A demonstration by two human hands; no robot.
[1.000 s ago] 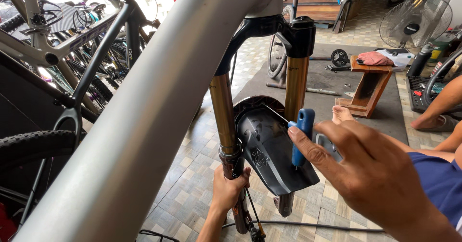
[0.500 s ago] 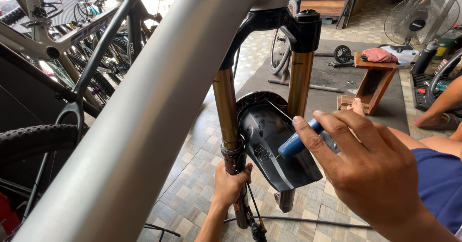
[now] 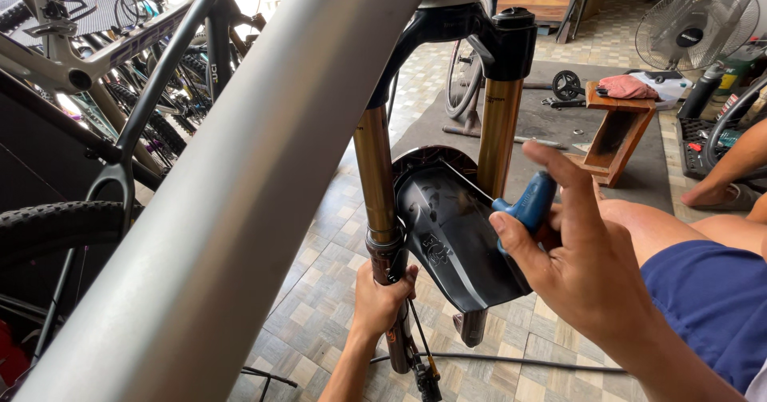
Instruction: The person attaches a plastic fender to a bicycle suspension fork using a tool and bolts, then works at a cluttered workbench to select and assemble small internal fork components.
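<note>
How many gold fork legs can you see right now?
2. The left gold fork leg runs down to the left hand; the right gold fork leg stands behind the black mudguard, beside the right hand.

The floor is laid with small square tiles in grey and tan tones. A dark grey mat covers the far centre of the floor. A low wooden stool stands on the right part of the mat, with a pink cloth lying on its top. A white pedestal fan stands at the far right. Several parked bicycles fill the far left. A knobbly black tyre shows at the near left. Bright daylight enters from the far side.
</note>
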